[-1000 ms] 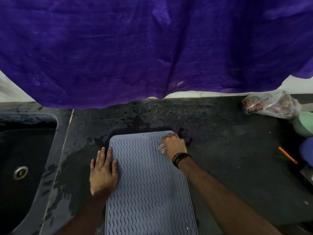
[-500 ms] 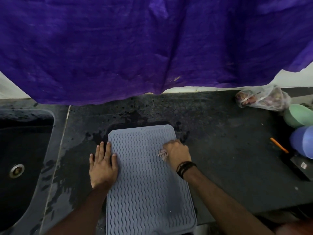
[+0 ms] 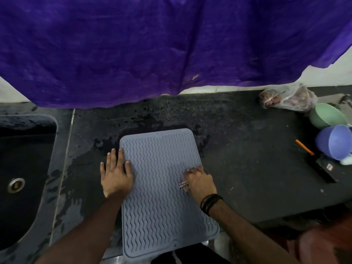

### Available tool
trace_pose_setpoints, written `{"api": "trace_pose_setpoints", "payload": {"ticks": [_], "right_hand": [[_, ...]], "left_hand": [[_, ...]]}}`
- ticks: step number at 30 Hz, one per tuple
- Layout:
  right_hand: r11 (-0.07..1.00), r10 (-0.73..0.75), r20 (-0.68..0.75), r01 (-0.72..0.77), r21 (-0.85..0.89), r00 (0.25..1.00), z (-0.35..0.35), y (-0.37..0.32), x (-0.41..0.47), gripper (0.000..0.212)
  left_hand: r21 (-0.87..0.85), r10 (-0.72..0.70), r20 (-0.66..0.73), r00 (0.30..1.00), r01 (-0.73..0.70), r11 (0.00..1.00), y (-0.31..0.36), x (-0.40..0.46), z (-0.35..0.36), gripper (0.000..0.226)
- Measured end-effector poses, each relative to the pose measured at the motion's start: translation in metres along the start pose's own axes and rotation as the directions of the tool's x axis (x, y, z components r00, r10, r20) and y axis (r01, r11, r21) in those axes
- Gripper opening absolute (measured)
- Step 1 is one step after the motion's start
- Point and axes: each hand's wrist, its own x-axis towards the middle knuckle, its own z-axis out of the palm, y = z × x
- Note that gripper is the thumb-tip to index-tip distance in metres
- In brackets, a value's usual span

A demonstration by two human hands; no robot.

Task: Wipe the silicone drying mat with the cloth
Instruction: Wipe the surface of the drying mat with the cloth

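Observation:
A grey-blue silicone drying mat [image 3: 162, 202] with wavy ridges lies on the dark wet counter, its near end hanging over the counter's front edge. My left hand [image 3: 115, 172] lies flat with straight fingers on the mat's left edge, partly on the counter. My right hand [image 3: 199, 181] is curled over a small patterned cloth [image 3: 183, 184] and presses it on the mat near its right edge. Only a corner of the cloth shows beside the hand.
A dark sink [image 3: 21, 168] with a metal drain is at the left. A purple sheet [image 3: 171, 44] hangs over the back. At the right stand a green bowl [image 3: 327, 116], a blue cup [image 3: 335, 143], a plastic bag [image 3: 287, 99], an orange pencil [image 3: 304, 147] and a black tool [image 3: 322, 171].
My right hand has slid the cloth along the mat's right side from the far corner toward me. The left hand has stayed on the left edge.

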Motion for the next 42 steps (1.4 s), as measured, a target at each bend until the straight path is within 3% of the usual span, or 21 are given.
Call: {"api": "trace_pose_setpoints", "payload": {"ticks": [10, 21, 24, 26, 32, 37, 42], "right_hand": [[1.000, 0.002, -0.051, -0.001, 0.022, 0.999, -0.019, -0.017, 0.023, 0.042], [0.998, -0.020, -0.013, 0.021, 0.054, 1.000, 0.010, -0.013, -0.043, 0.039], [0.998, -0.004, -0.070, 0.008, 0.059, 0.998, -0.006, -0.014, -0.027, 0.027], [0.997, -0.020, -0.115, 0.028, 0.071, 0.993, -0.010, -0.018, -0.016, 0.035], [0.999, -0.032, -0.092, 0.036, 0.039, 0.995, 0.008, -0.024, -0.027, 0.041], [0.995, -0.093, -0.022, 0.094, 0.032, 0.995, 0.026, -0.019, -0.078, 0.040], [0.993, -0.102, -0.008, 0.103, 0.059, 0.995, 0.029, -0.014, -0.103, 0.034]], "left_hand": [[0.036, 0.000, 0.022, 1.000, -0.001, 0.999, -0.004, 0.002, 0.003, 0.063], [0.042, 0.002, 0.024, 1.000, -0.003, 0.999, -0.002, 0.000, 0.002, 0.064], [0.021, 0.032, 0.025, 0.999, -0.032, 0.999, -0.004, 0.001, 0.004, 0.068], [-0.017, 0.054, 0.024, 0.998, -0.054, 0.998, -0.007, -0.001, 0.002, 0.069], [0.033, 0.122, 0.056, 0.991, -0.124, 0.992, -0.020, -0.054, 0.003, 0.068], [0.042, 0.038, 0.046, 0.998, -0.040, 0.998, -0.016, -0.066, 0.008, 0.067], [-0.004, 0.056, 0.058, 0.997, -0.056, 0.998, -0.015, -0.072, 0.002, 0.067]]}}
